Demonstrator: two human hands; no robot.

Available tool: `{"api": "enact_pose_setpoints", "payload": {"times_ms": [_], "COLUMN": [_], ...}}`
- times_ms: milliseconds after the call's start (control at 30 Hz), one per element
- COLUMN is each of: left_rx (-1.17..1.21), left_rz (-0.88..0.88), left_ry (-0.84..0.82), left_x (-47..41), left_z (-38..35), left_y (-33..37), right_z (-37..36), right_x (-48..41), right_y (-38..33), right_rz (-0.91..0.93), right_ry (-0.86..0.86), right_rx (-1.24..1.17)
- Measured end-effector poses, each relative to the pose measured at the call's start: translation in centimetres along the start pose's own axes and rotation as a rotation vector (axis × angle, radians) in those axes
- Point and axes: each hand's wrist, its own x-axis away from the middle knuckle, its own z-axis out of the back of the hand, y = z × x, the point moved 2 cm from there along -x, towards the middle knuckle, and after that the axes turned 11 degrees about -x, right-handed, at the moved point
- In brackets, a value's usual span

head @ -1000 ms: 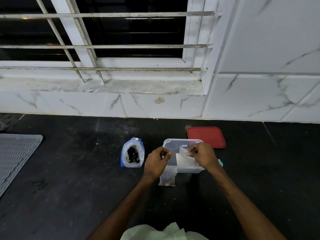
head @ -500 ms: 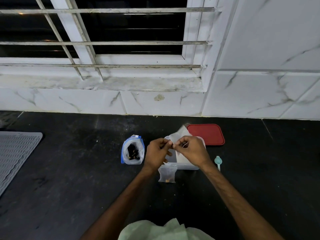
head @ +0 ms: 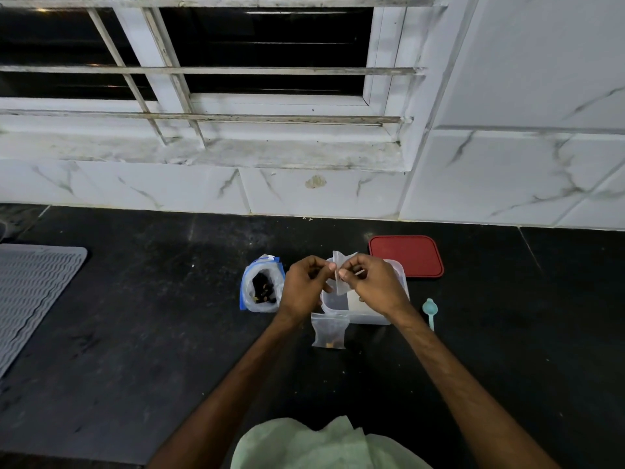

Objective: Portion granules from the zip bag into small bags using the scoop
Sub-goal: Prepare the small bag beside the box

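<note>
Since half a second earlier, little had changed: both hands stayed over the clear container (head: 400, 313). The left hand (head: 302, 288) and right hand (head: 373, 285) pinched the empty small bag (head: 342, 269) between fingertips, with the zip bag (head: 261, 288) at nine o'clock and the scoop (head: 430, 311) at three.

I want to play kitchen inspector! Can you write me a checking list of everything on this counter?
Surface: black counter, a few pale specks.
Job's things: open zip bag with dark granules; small bag held over clear tub; filled small bag lying in front of the tub; teal scoop lying unused.
Clutter: red lid; grey ribbed mat.
Grips: left hand and right hand both pinch the small bag.
Cables: nothing seen.
Surroundings: marbled tile wall; barred window, dark outside.
</note>
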Motion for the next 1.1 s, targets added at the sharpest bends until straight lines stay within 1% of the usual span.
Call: {"api": "enact_pose_setpoints", "payload": {"times_ms": [100, 233, 400, 467, 533, 633, 700, 767, 867, 900, 967, 1000, 1033, 1100], "left_rx": [0.007, 0.002, -0.107, -0.167, -0.328, -0.754, -0.872, -0.864, -0.717, -0.681, -0.656, -0.668, -0.677, -0.651], "left_rz": [0.017, 0.019, -0.030, -0.055, -0.097, -0.158, -0.188, -0.209, -0.238, -0.244, -0.241, -0.244, -0.265, -0.328], "left_ry": [-0.006, -0.008, -0.002, 0.001, 0.021, 0.106, 0.127, 0.126, 0.108, 0.110, 0.120, 0.125, 0.126, 0.101], "left_x": [0.0, -0.1, 0.1, 0.3, 0.4, 0.4, 0.4, 0.4, 0.3, 0.3, 0.2, 0.2, 0.1, 0.0], "left_z": [-0.3, -0.4, -0.4, -0.5, -0.2, 0.9, 1.1, 0.8, 0.5, 0.6, 0.9, 0.9, 0.8, 0.3], "left_y": [-0.4, -0.7, -0.5, -0.2, 0.0, 0.4, 0.5, 0.5, 0.2, 0.1, -0.2, -0.3, -0.4, -0.5], "right_z": [-0.3, -0.2, 0.1, -0.1, -0.1, 0.8, 1.1, 0.8, 0.3, 0.2, -0.1, -0.4, -0.5, -0.7], "right_x": [0.4, 0.7, 0.6, 0.5, 0.5, 0.2, 0.1, 0.1, 0.4, 0.5, 0.6, 0.6, 0.7, 0.8], "right_y": [-0.2, -0.5, -0.4, -0.4, -0.2, -0.3, -0.7, -1.2, -1.6, -1.7, -1.6, -1.5, -1.4, -1.6], "right_rz": [0.013, 0.028, 0.010, 0.012, 0.037, 0.074, 0.071, 0.096, 0.223, 0.266, 0.319, 0.316, 0.290, 0.211], "right_ry": [-0.049, -0.060, -0.034, -0.011, 0.026, 0.145, 0.171, 0.170, 0.161, 0.120, -0.002, -0.036, -0.035, 0.015], "right_rx": [-0.032, -0.073, -0.034, 0.028, 0.155, 0.392, 0.502, 0.580, 0.582, 0.613, 0.796, 0.890, 0.942, 0.955]}}
